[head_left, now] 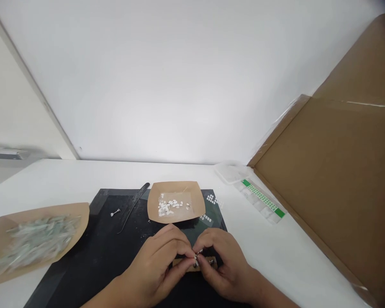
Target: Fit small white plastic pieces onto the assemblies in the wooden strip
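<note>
My left hand [162, 261] and my right hand [227, 263] meet at the front of the black mat [93, 252], thumbs and fingertips pinched together. Between them is a small shiny metal piece [199, 251], which my right fingertips grip. A tiny white bit shows at my left fingertips, though what they pinch is mostly covered. Just beneath the hands lies a small brown block [214, 260] with dark metal bits on it, partly hidden by the fingers.
Beyond the hands stands a cardboard tray [176, 186] of small white pads. A black slim tool [133, 211] and a small metal piece [115, 212] lie left of it. Another tray [84, 210] holds clear packets. A green-and-clear strip [265, 199] and a cardboard sheet [333, 171] are rightward.
</note>
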The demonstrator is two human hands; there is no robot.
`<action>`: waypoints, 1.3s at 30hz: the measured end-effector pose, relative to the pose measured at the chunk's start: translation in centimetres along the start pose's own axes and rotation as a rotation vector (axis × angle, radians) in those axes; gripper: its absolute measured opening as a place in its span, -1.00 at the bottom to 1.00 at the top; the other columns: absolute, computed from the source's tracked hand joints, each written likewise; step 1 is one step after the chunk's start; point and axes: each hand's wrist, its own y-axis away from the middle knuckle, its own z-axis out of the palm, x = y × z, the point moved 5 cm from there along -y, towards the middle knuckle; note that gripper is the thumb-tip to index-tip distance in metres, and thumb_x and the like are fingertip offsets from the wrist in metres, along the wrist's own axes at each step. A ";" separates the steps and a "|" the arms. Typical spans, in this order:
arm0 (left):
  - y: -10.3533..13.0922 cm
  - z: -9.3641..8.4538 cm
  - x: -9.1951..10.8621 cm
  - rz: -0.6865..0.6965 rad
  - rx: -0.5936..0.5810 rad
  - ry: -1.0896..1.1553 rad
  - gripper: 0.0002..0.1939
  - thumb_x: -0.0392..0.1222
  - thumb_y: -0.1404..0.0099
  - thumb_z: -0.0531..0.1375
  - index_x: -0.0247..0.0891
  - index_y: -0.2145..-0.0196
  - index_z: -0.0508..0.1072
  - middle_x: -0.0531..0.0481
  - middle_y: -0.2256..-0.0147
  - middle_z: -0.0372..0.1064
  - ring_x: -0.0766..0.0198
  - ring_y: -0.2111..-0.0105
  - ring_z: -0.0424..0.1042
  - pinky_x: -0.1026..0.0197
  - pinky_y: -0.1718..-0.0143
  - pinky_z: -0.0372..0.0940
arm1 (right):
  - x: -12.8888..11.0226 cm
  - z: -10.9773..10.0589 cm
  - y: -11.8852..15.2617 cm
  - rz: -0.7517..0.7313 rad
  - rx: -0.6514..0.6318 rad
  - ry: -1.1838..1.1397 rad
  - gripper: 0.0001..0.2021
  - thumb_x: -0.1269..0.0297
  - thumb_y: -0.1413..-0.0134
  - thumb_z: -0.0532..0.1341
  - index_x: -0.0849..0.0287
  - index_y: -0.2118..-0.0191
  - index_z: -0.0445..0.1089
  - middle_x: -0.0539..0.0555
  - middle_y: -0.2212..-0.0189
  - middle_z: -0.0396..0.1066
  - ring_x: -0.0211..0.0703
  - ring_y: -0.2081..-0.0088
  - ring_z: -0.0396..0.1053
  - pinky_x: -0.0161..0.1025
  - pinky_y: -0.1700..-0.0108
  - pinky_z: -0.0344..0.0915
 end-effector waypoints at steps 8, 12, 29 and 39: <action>0.0 -0.1 -0.2 -0.009 0.026 -0.008 -0.87 -0.38 -0.46 0.23 -0.23 0.09 0.48 -0.07 0.27 0.46 0.24 0.27 0.47 0.27 0.24 0.37 | 1.2 -0.1 0.4 -0.044 0.023 -0.047 -0.84 0.44 -0.37 0.22 0.07 0.01 0.41 0.08 0.20 0.49 -0.11 0.16 0.47 -0.20 0.14 0.42; 0.1 -0.1 -0.2 0.044 0.038 -0.062 -0.85 -0.38 -0.46 0.25 -0.25 0.05 0.50 -0.08 0.28 0.50 0.26 0.31 0.48 0.30 0.28 0.38 | 1.3 -0.3 0.5 -0.064 0.042 -0.052 -0.79 0.49 -0.32 0.26 0.08 0.01 0.41 0.08 0.18 0.48 -0.13 0.18 0.48 -0.22 0.17 0.44; 0.0 -0.4 0.5 0.240 0.041 -0.332 -0.78 -0.43 -0.41 0.26 -0.37 0.01 0.48 -0.11 0.27 0.55 0.28 0.41 0.48 0.28 0.44 0.40 | 1.5 -0.6 0.7 -0.098 0.034 0.038 -0.79 0.54 -0.33 0.24 0.10 0.03 0.40 0.06 0.23 0.55 -0.17 0.23 0.53 -0.26 0.19 0.46; 0.1 -0.3 0.1 0.082 0.142 -0.202 -0.79 -0.46 -0.34 0.24 -0.32 0.09 0.52 -0.06 0.35 0.49 0.31 0.45 0.45 0.32 0.49 0.35 | 1.8 0.2 0.5 -0.012 -0.011 0.009 -0.83 0.48 -0.32 0.27 0.08 0.06 0.40 0.04 0.27 0.55 -0.14 0.26 0.53 -0.22 0.22 0.43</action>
